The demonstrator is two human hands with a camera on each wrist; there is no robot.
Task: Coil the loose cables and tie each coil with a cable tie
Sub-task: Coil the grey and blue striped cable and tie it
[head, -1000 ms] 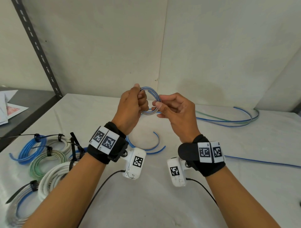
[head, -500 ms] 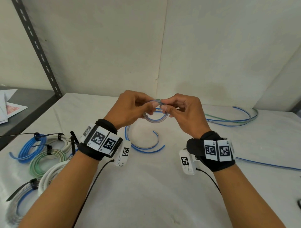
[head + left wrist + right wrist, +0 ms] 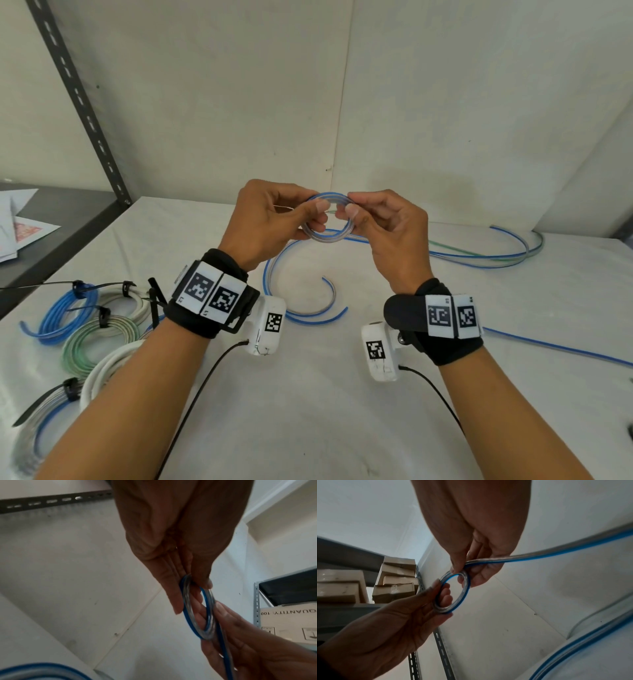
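A small coil [image 3: 329, 238] of blue-and-clear cable hangs in the air above the white table [image 3: 325, 411], held between both hands. My left hand [image 3: 317, 217] pinches its left side between thumb and fingers. My right hand [image 3: 352, 207] pinches the top right, where the loose length feeds in. In the left wrist view the coil [image 3: 205, 635] hangs below my left hand [image 3: 190, 582]. The right wrist view shows the coil [image 3: 466, 588] under my right hand [image 3: 462, 568], with the cable's loose length [image 3: 556, 551] trailing right. The cable's free tail [image 3: 308, 310] curls on the table below.
Several tied coils lie at the left: blue [image 3: 65, 308], green [image 3: 99, 339], white [image 3: 102, 370] and clear-blue [image 3: 34, 428]. Black cable ties [image 3: 154, 298] lie beside them. Loose blue and green cables [image 3: 496, 255] loop at the back right. A dark shelf [image 3: 68, 219] holds papers.
The coil went from upright in my raised hands to lower and facing me. My right hand shifted its pinch to the coil's top. The tail on the table curled wider.
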